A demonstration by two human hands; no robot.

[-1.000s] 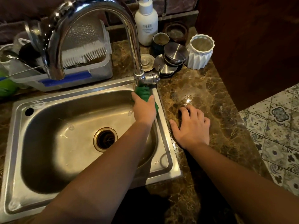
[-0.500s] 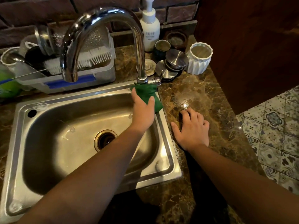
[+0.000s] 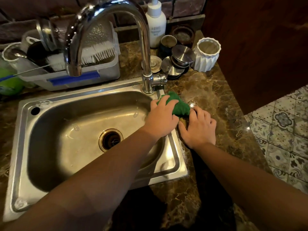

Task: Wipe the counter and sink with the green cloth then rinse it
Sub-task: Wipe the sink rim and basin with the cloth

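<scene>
left hand (image 3: 162,118) gripping green cloth (image 3: 178,105), right hand (image 3: 199,128) flat on counter (image 3: 216,97)

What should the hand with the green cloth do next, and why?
Probably slide the green cloth along the sink rim toward the person. The left hand presses it at the rim's far right corner, so the near part looks unwiped.

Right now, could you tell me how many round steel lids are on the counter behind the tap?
3 that I can tell: top lid, tilted on the pile; left lid, partly beneath it; front lid, nearest the tap lever. More may be hidden underneath.
</scene>
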